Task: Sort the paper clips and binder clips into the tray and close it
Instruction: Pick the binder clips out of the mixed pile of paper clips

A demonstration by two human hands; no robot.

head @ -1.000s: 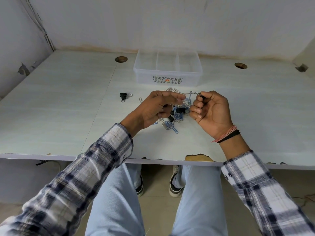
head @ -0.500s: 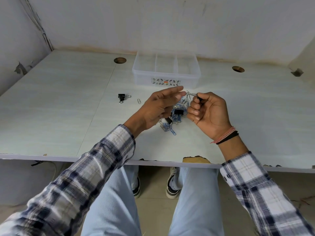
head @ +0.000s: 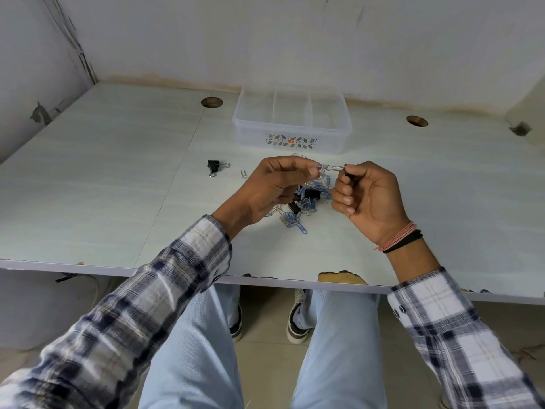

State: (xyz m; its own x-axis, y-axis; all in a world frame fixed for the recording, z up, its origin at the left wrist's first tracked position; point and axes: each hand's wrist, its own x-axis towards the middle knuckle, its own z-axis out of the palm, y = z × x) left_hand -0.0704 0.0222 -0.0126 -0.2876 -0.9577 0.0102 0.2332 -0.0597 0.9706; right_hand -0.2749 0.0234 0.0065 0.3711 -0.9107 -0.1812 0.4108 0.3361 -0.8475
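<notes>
A tangled heap of blue and silver paper clips with black binder clips [head: 306,202] lies on the table between my hands. My right hand [head: 368,199] pinches a black binder clip [head: 348,172] by its body, its wire handle pointing left. My left hand [head: 274,187] pinches paper clips [head: 323,168] hooked on that handle, with a chain of clips hanging down to the heap. The clear divided tray [head: 292,140] stands open behind the heap, with nothing visible in its compartments. No lid is in view.
A lone black binder clip [head: 214,167] and a single silver paper clip [head: 243,173] lie left of the heap. Two round cable holes [head: 211,102] [head: 417,121] are in the table top. Walls close the back and sides. The near table edge [head: 177,273] is chipped.
My left hand went from open fingers to a pinch on the clips at the binder clip's handle. Both hands stayed above the heap.
</notes>
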